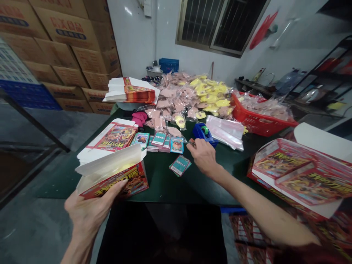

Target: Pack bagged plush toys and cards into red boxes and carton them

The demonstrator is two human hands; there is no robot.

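Observation:
My left hand point(93, 205) is wrapped round a red printed cardboard box point(118, 183) near the table's front left edge, thumb on its front. The box is tilted, its white flap up, with something pale yellow partly visible inside. My right hand point(205, 156) is closed over the table, just in front of a blue tape dispenser point(202, 134). A thin thing shows at its fingertips, too small and blurred to name. Left of these fingers lie small piles of cards point(158, 139), and nearer me a loose stack of green-backed cards point(180, 165).
Bagged pink and yellow pieces point(178, 95) are heaped at the back. A red basket point(261, 123), clear plastic bags point(227, 132) and a box of wrapped packs point(299, 176) stand right. Flattened cartons point(137, 93) and printed boxes point(115, 135) lie left.

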